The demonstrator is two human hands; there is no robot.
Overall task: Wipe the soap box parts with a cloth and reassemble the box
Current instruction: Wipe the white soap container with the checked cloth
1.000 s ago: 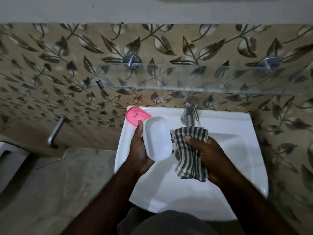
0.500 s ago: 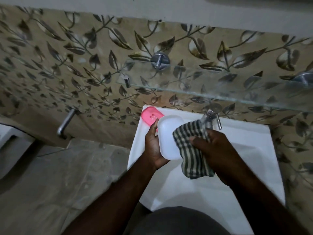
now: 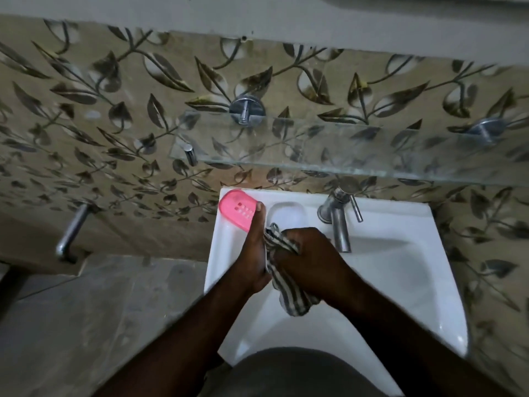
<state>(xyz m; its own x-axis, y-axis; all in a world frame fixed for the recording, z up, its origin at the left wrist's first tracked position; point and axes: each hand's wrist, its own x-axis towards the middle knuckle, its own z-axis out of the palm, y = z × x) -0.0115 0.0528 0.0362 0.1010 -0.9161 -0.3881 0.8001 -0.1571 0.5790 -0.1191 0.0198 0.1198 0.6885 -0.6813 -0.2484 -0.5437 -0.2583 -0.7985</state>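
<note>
Pink soap-box tray [image 3: 239, 209] on rear-left corner of sink [image 3: 400, 253], by left hand [image 3: 253, 253] fingertip. Right hand [image 3: 309, 259] clenched round striped cloth [image 3: 292, 293], pressed against left palm. Left grip: can't tell, palm side hidden.

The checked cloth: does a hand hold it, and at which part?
The right hand grips the checked cloth at its bunched upper part; its lower end hangs free over the sink.
</note>
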